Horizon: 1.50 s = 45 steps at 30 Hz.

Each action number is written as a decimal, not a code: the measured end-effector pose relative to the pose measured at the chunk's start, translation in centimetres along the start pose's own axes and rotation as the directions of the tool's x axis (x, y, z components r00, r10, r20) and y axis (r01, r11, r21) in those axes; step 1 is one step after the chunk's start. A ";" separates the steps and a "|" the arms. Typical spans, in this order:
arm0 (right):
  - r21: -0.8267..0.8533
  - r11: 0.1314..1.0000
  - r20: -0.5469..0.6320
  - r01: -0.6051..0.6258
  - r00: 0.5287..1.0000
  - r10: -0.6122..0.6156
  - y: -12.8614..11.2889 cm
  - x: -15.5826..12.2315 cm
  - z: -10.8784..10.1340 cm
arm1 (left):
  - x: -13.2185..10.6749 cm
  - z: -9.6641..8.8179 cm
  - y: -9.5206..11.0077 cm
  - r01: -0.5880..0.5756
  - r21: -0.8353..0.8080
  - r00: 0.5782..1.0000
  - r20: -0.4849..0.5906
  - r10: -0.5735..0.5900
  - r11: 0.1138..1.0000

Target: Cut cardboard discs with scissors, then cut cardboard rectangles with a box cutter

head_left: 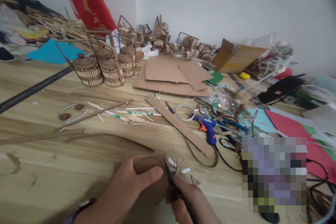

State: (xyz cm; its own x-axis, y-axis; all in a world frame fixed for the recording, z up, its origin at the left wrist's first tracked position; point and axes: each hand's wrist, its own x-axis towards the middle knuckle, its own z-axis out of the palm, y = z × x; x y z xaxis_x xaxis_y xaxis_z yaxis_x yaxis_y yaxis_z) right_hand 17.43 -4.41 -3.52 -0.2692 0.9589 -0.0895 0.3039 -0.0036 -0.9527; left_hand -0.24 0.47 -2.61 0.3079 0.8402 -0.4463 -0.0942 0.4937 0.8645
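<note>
My left hand (140, 176) is closed on a piece of brown cardboard (154, 190), with the thumb lying across its top. A curved line runs over the cardboard near its far edge. My right hand (187, 196) grips a pair of black scissors (174, 185), their pointed blades at the right edge of the cardboard. The scissors' handles are partly hidden by the fingers. Small white paper scraps (186, 170) and thin offcuts lie just beyond the right hand.
A long cardboard strip (181, 127), a blue glue gun (208, 129) with its cord, and a roll of tape (184, 112) lie ahead. Small wooden sticks (138, 117) are scattered mid-table. Farther back stand lidded round baskets (88, 71) and stacked cardboard sheets (168, 71). A blurred patch covers the lower right.
</note>
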 end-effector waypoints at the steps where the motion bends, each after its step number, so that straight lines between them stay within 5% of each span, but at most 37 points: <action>1: 0.022 1.000 -0.003 0.000 1.000 0.000 0.1 0.1 0.0 | 0.0 0.0 0.0 0.002 0.015 1.000 -0.024 -0.002 1.000; 13: 0.023 0.996 0.018 0.084 0.996 -0.084 1.8 0.1 0.0 | -0.5 0.3 0.1 0.058 0.077 0.991 -0.128 -0.048 0.995; 22: 0.008 1.000 -0.017 -0.019 1.000 0.019 0.3 -0.1 0.3 | -0.4 0.4 0.2 0.103 0.089 0.975 -0.207 -0.083 0.991; 45: -0.032 0.999 -0.056 0.006 0.998 -0.008 0.0 -0.4 0.2 | -0.4 0.0 0.2 0.018 0.081 0.999 -0.042 -0.014 0.997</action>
State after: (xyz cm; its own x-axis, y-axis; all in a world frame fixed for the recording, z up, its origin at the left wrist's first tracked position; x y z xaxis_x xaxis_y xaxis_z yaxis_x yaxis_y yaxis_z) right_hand 17.33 -4.89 -3.57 -0.2201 0.9733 -0.0654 0.3315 0.0116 -0.9434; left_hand -0.37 0.24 -2.30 0.2693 0.8418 -0.4679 -0.0122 0.4888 0.8723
